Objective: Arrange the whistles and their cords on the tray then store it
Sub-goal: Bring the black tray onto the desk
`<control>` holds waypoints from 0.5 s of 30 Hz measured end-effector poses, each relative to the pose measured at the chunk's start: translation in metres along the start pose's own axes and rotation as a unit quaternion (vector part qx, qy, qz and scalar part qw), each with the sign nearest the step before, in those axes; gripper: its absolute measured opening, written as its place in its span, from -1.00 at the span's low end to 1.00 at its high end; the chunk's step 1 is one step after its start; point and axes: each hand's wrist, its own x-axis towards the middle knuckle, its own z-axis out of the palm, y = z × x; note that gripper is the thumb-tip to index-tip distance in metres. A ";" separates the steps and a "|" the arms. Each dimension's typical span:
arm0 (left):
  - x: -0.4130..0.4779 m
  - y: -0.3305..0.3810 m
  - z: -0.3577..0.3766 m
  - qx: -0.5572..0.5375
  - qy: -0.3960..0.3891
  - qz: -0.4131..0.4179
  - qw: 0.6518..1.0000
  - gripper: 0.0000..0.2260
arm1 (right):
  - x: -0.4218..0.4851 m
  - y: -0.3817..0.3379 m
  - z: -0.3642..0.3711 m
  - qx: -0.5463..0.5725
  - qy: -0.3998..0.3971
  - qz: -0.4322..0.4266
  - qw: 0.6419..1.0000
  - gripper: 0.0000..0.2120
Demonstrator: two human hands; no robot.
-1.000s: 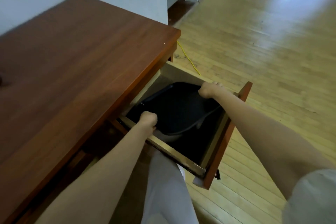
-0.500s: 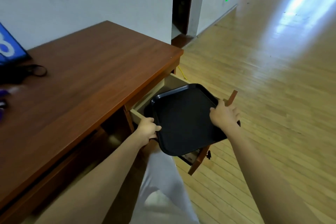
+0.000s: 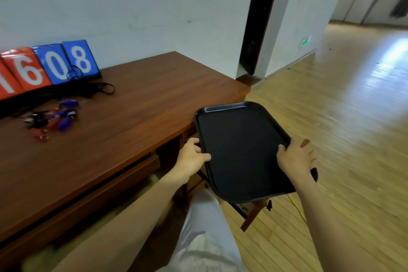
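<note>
Wooden desk (image 3: pixel 136 117) at left; black tray (image 3: pixel 240 152) in mid-air beside it, left hand (image 3: pixel 191 157) and right hand (image 3: pixel 295 158) gripping opposite edges

Cannot count the whistles (image 3: pixel 55 119): blurred into red, blue and dark blobs. Cannot separate the cords (image 3: pixel 72 91) either, smeared into one black mass and cut off at the left edge, like the scoreboard (image 3: pixel 28 73). Cannot see most of the drawer (image 3: pixel 254 214), covered by the tray (image 3: pixel 238 150). Cannot make out the fingers of the left hand (image 3: pixel 191 157), tucked under the tray's rim, nor the rim stretch behind the right hand (image 3: pixel 295 159).
</note>
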 end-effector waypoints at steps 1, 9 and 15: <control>-0.002 0.003 -0.004 0.001 0.009 0.004 1.000 -0.43 | -0.001 -0.004 0.000 0.007 0.002 -0.007 1.000 -0.61; 0.001 0.007 -0.055 0.003 0.111 0.018 0.994 -0.35 | 0.002 -0.063 0.027 0.061 -0.009 -0.091 0.994 -0.56; -0.006 -0.006 -0.100 0.013 0.177 -0.023 0.984 -0.38 | -0.008 -0.114 0.058 0.084 -0.043 -0.163 0.982 -0.56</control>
